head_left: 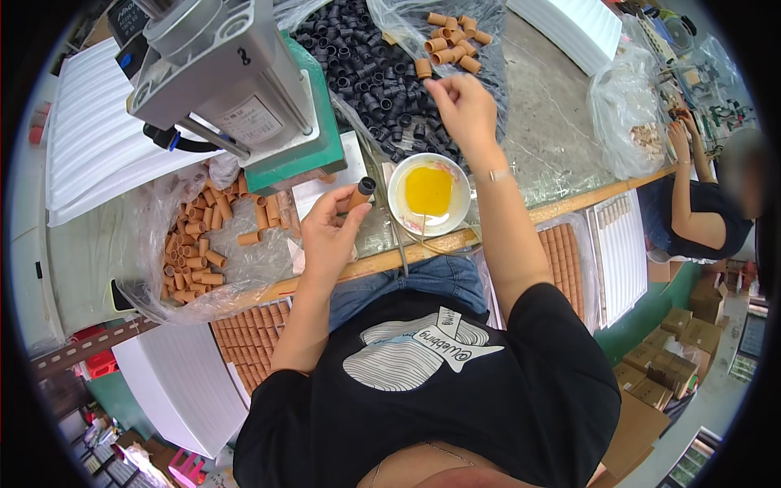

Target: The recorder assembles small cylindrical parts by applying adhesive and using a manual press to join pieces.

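Note:
My left hand (332,225) is closed around a short orange-brown tube (359,198) with a black plastic fitting (367,185) at its upper end, above the table's near edge. Farther out and to the right, my right hand (468,114) pinches with thumb and forefinger at the lower end of another brown tube (423,68). Past that tube lies a small pile of brown collared tubes (457,39). Between my hands stands a white bowl (394,195) with yellow material and a thin stick in it. Loose black fittings (370,77) are heaped beyond the bowl.
A metal press on a green base (289,167) stands at the left, beside a plastic bag of loose brown tubes (195,256). White ribbed sheets (573,32) lie at the back right. Below the wooden edge are trays of tubes (561,260). A co-worker (704,203) sits at the right.

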The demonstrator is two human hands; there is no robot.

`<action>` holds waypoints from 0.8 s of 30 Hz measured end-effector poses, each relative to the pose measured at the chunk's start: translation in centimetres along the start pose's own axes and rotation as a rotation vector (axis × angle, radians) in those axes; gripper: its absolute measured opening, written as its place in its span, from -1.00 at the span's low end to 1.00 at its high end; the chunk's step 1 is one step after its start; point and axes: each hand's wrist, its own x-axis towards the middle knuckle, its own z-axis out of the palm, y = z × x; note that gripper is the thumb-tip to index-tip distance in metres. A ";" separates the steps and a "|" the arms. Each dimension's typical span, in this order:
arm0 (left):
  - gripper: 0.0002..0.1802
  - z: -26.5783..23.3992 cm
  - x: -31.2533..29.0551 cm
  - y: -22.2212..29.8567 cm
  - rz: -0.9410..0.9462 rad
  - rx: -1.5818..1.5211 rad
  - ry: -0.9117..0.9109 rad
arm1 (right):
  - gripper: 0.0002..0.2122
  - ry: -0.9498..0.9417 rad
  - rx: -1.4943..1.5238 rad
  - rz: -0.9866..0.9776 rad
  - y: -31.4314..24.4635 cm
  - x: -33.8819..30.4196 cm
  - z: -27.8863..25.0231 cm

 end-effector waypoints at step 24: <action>-0.63 -3.3 -0.2 2.2 -0.063 0.043 -0.104 | -0.79 -0.724 0.520 -0.413 -5.9 -9.0 -1.0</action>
